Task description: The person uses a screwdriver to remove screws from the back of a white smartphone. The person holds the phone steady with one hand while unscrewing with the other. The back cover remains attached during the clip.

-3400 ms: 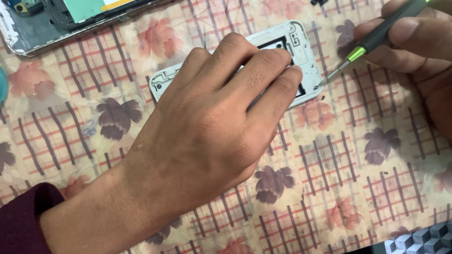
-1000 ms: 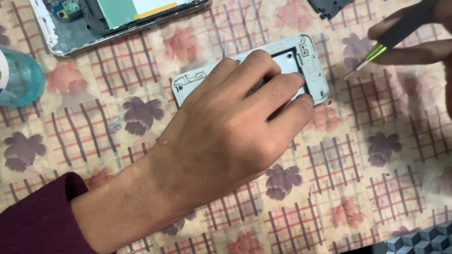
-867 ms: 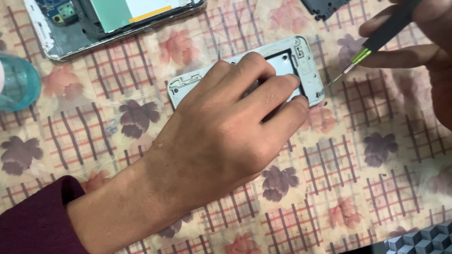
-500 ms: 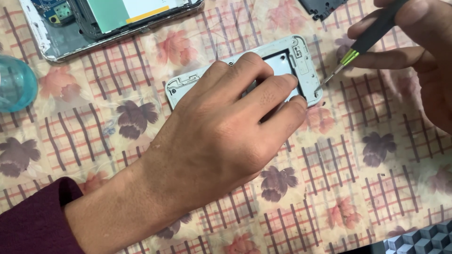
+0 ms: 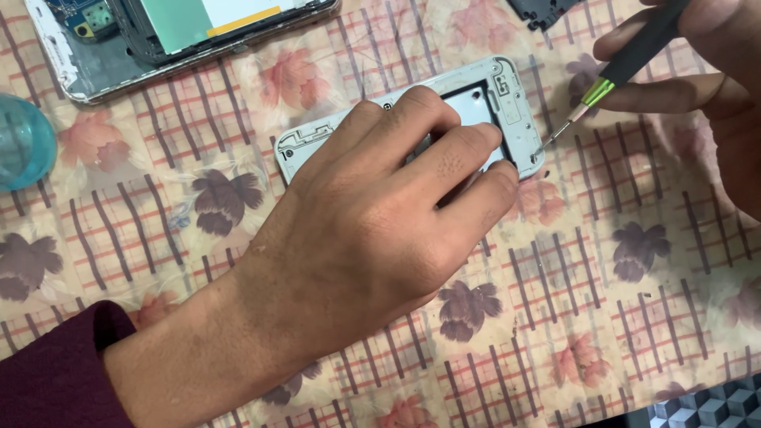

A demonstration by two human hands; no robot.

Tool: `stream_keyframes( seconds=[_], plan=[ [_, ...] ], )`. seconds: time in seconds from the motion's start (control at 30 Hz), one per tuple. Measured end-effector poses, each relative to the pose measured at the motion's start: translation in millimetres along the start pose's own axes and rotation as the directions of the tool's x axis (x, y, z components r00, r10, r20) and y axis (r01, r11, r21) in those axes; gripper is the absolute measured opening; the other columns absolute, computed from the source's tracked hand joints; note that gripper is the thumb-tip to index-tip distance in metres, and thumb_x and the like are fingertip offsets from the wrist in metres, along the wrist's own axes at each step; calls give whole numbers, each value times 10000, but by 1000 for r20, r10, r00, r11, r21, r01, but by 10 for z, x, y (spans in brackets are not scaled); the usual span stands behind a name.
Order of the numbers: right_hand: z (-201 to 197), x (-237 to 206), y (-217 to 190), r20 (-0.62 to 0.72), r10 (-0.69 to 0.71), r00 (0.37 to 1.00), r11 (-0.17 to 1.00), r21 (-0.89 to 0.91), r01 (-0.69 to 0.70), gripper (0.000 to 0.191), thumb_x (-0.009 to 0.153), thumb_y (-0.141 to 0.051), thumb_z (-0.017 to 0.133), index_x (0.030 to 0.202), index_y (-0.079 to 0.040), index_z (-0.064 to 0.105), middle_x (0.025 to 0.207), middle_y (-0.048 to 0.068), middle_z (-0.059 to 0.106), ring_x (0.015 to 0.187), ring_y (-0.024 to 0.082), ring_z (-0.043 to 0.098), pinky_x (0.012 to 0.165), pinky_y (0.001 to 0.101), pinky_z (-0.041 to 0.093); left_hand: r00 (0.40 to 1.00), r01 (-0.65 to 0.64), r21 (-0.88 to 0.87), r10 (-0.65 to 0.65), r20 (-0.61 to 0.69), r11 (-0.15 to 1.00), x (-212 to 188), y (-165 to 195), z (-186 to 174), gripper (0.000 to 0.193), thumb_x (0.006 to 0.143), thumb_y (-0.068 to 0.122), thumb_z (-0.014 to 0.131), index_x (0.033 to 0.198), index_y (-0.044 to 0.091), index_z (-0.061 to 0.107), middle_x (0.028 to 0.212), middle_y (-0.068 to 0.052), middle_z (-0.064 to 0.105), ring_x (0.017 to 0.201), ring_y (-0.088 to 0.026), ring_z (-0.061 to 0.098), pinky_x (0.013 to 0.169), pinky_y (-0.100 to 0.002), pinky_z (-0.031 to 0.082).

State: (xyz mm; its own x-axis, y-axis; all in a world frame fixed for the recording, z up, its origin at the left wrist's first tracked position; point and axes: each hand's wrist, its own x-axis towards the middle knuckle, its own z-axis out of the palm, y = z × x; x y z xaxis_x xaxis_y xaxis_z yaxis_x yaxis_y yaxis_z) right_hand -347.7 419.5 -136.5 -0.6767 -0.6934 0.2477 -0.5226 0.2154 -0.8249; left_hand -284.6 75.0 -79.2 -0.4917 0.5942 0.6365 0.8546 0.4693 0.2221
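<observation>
Two hands work one part: left to right, a blue-green translucent container [image 5: 24,141] sits at the tabletop [image 5: 602,317] edge, contents not discernible, and the left hand [image 5: 372,238] lies flat, its grip spread and pressing the white phone frame [image 5: 507,87] down. The right hand [image 5: 705,87] pinches a thin screwdriver [image 5: 602,87], its tip at the frame's right edge. Judged risk: the tip may slip and gouge the plastic or prick the nearby fingertip [image 5: 503,170].

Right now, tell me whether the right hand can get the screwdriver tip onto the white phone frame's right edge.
Probably yes: the screwdriver tip already sits at the frame edge, just beyond the left hand.
</observation>
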Motion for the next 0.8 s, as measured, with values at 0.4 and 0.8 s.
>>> stream_keyframes(
  seconds=[0.4,0.8],
  plan=[
    [68,51,-102,-54,108,993,994,35,-106,418,1136,-339,368,1401,-42,496,1453,59,553,1328,184,578,1228,436,502,1000,-1,1,1,5,1000,-13,-5,8,66,941,38,766,995,0,763,1042,-116,721,985,-223,644,721,-335,546],
    [110,82,-218,-116,252,961,964,110,-240,339,1140,-246,386,1371,-46,532,1436,79,560,1355,205,573,1204,388,521,1000,-3,7,3,2,1000,-6,-16,13,66,941,40,769,994,2,765,1036,-116,723,978,-218,644,714,-330,544]
  ],
)
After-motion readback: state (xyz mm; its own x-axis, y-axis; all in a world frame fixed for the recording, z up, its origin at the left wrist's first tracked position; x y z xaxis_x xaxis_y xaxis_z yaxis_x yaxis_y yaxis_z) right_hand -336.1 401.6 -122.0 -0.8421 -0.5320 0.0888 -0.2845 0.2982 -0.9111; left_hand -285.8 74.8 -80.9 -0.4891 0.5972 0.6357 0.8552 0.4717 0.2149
